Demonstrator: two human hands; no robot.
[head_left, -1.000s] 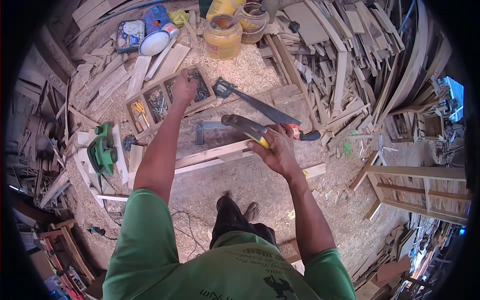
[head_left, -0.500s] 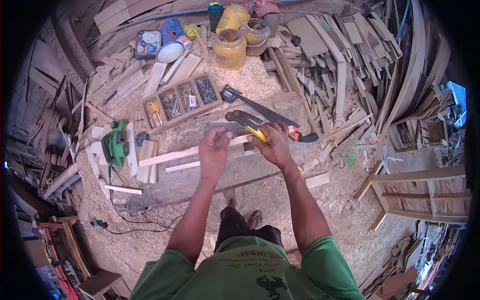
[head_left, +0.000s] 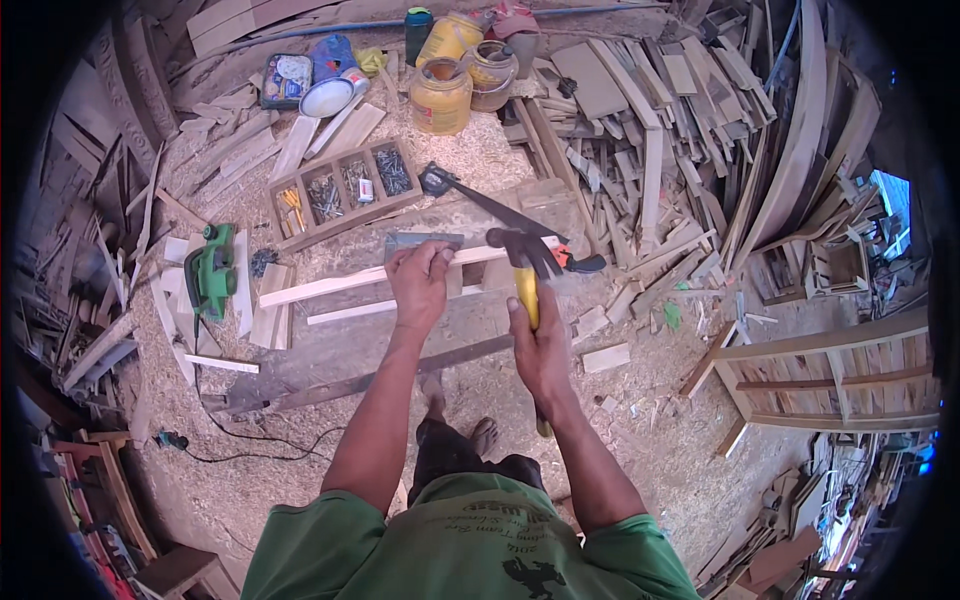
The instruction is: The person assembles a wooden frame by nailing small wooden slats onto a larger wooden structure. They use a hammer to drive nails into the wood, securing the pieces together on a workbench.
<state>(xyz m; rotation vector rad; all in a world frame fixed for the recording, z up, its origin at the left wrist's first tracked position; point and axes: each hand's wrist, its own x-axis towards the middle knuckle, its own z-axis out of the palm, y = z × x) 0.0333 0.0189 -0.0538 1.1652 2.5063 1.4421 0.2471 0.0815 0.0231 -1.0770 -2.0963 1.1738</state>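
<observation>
Left hand (head_left: 420, 283) pressed closed over a pale wooden slat (head_left: 330, 286), right hand (head_left: 540, 345) clenched around a yellow-handled claw hammer (head_left: 524, 262), sawdust-strewn workbench (head_left: 400, 340), compartmented nail tray (head_left: 340, 192) behind

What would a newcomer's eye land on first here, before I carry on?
Dead centre, the right hand raises a yellow-handled hammer while the left hand pins a pale wooden strip to the sawdust-covered bench. Behind sits a compartmented nail tray; a green power planer lies far left.
</observation>
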